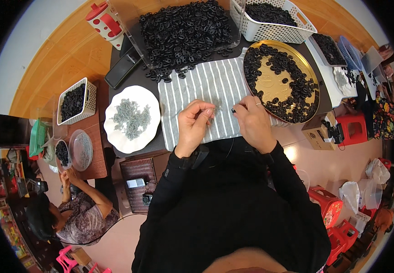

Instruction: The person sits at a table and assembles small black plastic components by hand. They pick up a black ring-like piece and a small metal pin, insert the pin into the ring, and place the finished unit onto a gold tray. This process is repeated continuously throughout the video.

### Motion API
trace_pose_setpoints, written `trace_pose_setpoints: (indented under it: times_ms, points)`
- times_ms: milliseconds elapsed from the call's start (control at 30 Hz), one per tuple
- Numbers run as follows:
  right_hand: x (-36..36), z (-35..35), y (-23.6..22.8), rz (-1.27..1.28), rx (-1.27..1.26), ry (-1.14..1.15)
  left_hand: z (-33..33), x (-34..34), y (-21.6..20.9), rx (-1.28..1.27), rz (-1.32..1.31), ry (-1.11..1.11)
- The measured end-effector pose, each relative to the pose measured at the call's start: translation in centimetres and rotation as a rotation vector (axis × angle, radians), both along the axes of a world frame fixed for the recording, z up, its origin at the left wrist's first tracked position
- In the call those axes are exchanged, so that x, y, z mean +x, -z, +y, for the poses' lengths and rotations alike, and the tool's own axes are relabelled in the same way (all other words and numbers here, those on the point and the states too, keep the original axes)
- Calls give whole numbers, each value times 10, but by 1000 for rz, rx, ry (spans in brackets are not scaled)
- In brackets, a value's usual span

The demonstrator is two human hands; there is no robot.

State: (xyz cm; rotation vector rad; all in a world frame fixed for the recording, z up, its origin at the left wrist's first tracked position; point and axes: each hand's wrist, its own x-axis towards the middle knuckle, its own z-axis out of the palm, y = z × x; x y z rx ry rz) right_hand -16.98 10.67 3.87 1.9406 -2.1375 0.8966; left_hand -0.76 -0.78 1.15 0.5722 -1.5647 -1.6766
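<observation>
Over a grey-and-white striped cloth (178, 100), my left hand (191, 127) is closed in a pinch; a faint, pale thing shows at its fingertips, too small to make out. Just to the right, my right hand (256, 127) pinches a small black plastic piece (234, 110) between thumb and forefinger. The two hands are apart. Left of the cloth, a white scalloped plate (113, 136) holds a heap of small grey pieces (132, 119). By my right hand lies a round gold tray (276, 84) with many small black pieces scattered on it.
Beyond the cloth, a clear bin (238, 22) overflows with black two-holed pieces (183, 32). Beside it are a white perforated basket (269, 29), a black phone (123, 68) and a red-dotted cup (106, 25). A person (81, 214) works at the left table; red stools (326, 207) stand at right.
</observation>
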Motion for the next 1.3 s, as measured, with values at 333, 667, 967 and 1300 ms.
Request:
trace_pose_setpoints:
  times_ms: [333, 667, 967, 1300]
  points:
    - [1, -6, 14, -603, -81, -73, 1, 0, 0, 46, 26, -20]
    - [43, -32, 32, -1127, -354, -37, 1, -1, -1, 71, 20, -28]
    - [44, -30, 27, -1025, -347, -65, 2, -1, 1, 36, -19, -56]
    - [44, -29, 27, -1017, -345, -85, 2, 0, -1, 9, -64, -31]
